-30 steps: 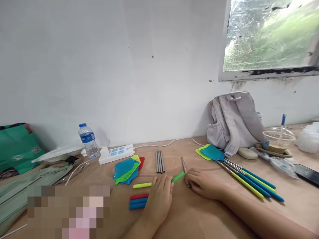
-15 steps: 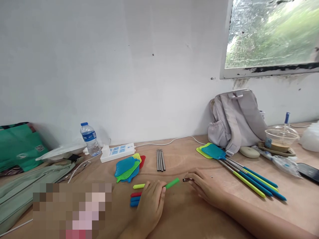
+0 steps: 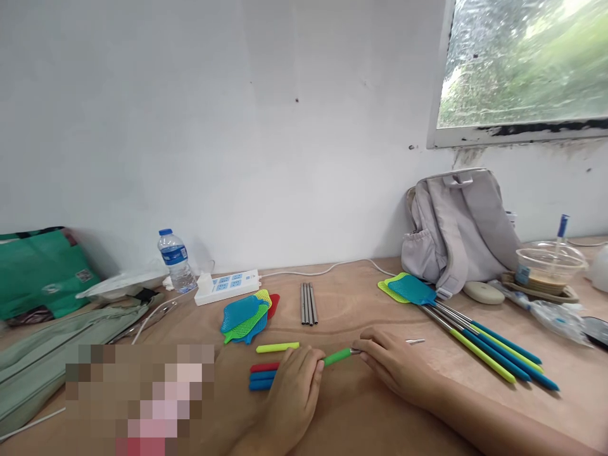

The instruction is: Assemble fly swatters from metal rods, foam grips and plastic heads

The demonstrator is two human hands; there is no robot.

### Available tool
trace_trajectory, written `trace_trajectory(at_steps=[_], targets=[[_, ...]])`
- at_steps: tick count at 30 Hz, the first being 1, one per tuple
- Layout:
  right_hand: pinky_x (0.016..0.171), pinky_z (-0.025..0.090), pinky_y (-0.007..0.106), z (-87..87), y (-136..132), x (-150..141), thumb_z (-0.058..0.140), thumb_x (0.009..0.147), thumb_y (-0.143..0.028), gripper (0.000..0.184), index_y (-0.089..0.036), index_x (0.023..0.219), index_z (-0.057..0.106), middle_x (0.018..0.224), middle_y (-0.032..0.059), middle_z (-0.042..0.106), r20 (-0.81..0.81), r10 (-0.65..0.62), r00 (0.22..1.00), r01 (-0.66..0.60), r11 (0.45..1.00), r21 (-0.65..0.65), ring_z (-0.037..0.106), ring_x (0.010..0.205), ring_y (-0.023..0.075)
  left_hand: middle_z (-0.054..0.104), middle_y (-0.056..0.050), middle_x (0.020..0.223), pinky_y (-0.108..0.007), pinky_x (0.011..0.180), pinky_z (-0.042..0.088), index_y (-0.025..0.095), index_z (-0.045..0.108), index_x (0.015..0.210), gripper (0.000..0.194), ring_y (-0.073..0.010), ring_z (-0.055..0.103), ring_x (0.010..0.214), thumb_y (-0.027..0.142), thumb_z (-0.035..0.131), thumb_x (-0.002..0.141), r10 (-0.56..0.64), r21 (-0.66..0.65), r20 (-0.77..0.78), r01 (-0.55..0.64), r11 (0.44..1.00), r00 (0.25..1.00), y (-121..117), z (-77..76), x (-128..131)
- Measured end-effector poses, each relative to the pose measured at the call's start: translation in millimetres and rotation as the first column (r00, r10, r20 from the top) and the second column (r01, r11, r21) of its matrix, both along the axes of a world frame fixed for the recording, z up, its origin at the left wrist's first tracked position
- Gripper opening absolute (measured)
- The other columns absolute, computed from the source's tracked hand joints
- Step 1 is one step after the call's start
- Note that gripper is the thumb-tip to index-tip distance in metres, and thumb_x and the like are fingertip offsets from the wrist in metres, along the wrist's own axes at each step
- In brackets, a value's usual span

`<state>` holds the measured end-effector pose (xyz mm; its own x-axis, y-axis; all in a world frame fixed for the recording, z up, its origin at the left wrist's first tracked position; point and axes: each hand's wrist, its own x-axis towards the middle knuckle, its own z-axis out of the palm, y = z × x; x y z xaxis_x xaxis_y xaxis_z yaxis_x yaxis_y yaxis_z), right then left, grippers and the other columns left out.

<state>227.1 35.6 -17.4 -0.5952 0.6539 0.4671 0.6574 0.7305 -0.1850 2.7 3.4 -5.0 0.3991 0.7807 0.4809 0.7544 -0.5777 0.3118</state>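
My left hand [image 3: 299, 386] is closed around a green handle [image 3: 338, 357], whose far end sticks out to the right. My right hand [image 3: 392, 364] grips a metal rod [image 3: 355, 351], and the rod's tip meets the open end of the green handle. Most of the rod is hidden under my right hand, with a thin silver end [image 3: 415, 341] showing beyond it. Beside my left hand lie a yellow handle [image 3: 277, 348], a red handle [image 3: 264, 367] and blue handles [image 3: 261, 380], partly covered by the hand.
Several metal rods [image 3: 309, 305] lie mid-table, right of loose fly swatter heads [image 3: 244, 316]. Assembled fly swatters [image 3: 489, 342] rest at right before a grey backpack [image 3: 460, 228]. A power strip [image 3: 228, 287], water bottle [image 3: 177, 259] and drink cup [image 3: 548, 269] stand toward the wall.
The rod in my right hand has come up to the green handle's end, closing the gap between them. The view has shifted slightly.
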Motion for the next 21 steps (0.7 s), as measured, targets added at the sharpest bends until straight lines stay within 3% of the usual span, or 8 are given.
trace_trajectory(at_steps=[4, 6, 9, 12, 16, 21], targets=[[0.067, 0.046, 0.031, -1.6, -9.6, -5.5, 0.039, 0.082, -0.016, 0.021, -0.020, 0.100, 0.051, 0.097, 0.0098, 0.056, 0.031, 0.030, 0.999, -0.032, 0.996, 0.084, 0.056, 0.080, 0.0193, 0.061, -0.005, 0.089, -0.040, 0.086, 0.044, 0.021, 0.053, 0.095, 0.022, -0.0193, 0.057, 0.086, 0.018, 0.032, 0.087, -0.058, 0.051, -0.123, 0.064, 0.997, 0.991, -2.9, -1.8, 4.4], [0.066, 0.046, 0.031, -6.1, -17.5, -11.5, 0.040, 0.076, -0.013, 0.028, -0.019, 0.103, 0.047, 0.100, 0.0113, 0.055, 0.015, 0.021, 1.000, -0.024, 0.988, 0.151, 0.056, 0.085, 0.0217, 0.062, -0.005, 0.090, -0.039, 0.086, 0.044, 0.020, 0.052, 0.096, 0.020, -0.0194, 0.057, 0.087, 0.016, 0.035, 0.086, -0.108, 0.061, -0.179, 0.121, 0.991, 0.978, -7.0, -2.0, 9.0], [0.064, 0.045, 0.030, -13.1, -29.3, -21.1, 0.041, 0.067, -0.011, 0.040, -0.019, 0.107, 0.042, 0.101, 0.0121, 0.055, -0.025, 0.011, 1.000, -0.005, 0.978, 0.210, 0.055, 0.092, 0.0241, 0.062, -0.004, 0.088, -0.037, 0.085, 0.045, 0.020, 0.051, 0.096, 0.019, -0.0184, 0.058, 0.084, 0.015, 0.036, 0.086, -0.146, 0.061, -0.178, 0.159, 0.985, 0.973, -14.6, -2.7, 16.4], [0.061, 0.044, 0.030, -15.6, -35.4, -27.3, 0.043, 0.063, -0.010, 0.041, -0.020, 0.103, 0.042, 0.098, 0.0117, 0.056, -0.081, -0.013, 0.997, 0.033, 0.969, 0.246, 0.055, 0.091, 0.0247, 0.061, -0.005, 0.087, -0.035, 0.077, 0.048, 0.020, 0.050, 0.097, 0.019, -0.0191, 0.058, 0.081, 0.018, 0.033, 0.087, -0.158, 0.118, -0.163, 0.178, 0.977, 0.974, -20.1, -5.3, 22.5], [0.057, 0.040, 0.028, -10.9, -31.2, -28.1, 0.043, 0.060, -0.010, 0.034, -0.021, 0.092, 0.044, 0.090, 0.0084, 0.058, -0.057, -0.021, 0.998, 0.029, 0.989, 0.145, 0.056, 0.078, 0.0215, 0.059, -0.006, 0.080, -0.033, 0.071, 0.049, 0.019, 0.050, 0.090, 0.019, -0.0195, 0.057, 0.074, 0.020, 0.031, 0.088, -0.159, 0.200, -0.167, 0.192, 0.961, 0.973, -21.8, -10.8, 28.1], [0.053, 0.032, 0.026, 1.0, -14.6, -17.1, 0.043, 0.062, -0.011, 0.019, -0.021, 0.078, 0.044, 0.069, 0.0012, 0.060, 0.130, -0.107, 0.986, 0.112, 0.993, -0.028, 0.054, 0.060, 0.0174, 0.059, -0.005, 0.082, -0.033, 0.069, 0.048, 0.019, 0.050, 0.087, 0.019, -0.0182, 0.056, 0.073, 0.017, 0.031, 0.088, -0.079, 0.138, -0.154, 0.101, 0.985, 0.985, -15.8, -8.9, 24.0]])
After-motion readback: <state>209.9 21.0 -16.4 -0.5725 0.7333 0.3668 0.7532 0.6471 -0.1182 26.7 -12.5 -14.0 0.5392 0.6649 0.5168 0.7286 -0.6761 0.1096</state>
